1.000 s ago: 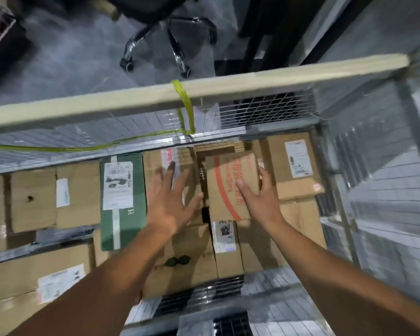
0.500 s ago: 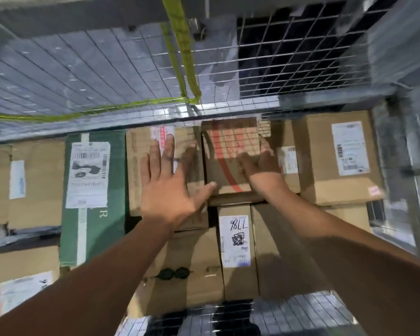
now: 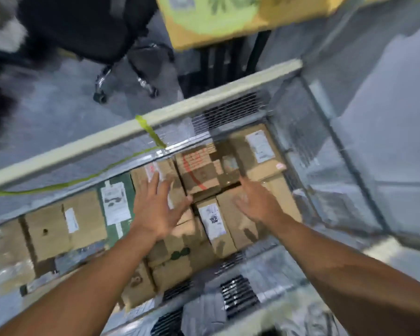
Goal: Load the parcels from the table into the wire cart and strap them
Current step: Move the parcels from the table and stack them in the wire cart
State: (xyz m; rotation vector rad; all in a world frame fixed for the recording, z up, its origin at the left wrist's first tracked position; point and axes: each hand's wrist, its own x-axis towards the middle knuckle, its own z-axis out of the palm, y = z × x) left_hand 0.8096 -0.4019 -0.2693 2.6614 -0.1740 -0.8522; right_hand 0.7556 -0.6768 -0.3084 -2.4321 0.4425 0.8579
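Fingers: left hand (image 3: 155, 209) spread, empty | right hand (image 3: 255, 202) spread, empty | both above parcels (image 3: 201, 173) in wire cart (image 3: 325, 151)

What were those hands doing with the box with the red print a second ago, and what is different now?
A second ago the right hand held the box with the red print tilted up; then both hands pressed it down. It now lies flat among the parcels, and both hands have let go and drawn back, open, the left hand included. The green parcel and the yellow strap stayed put.
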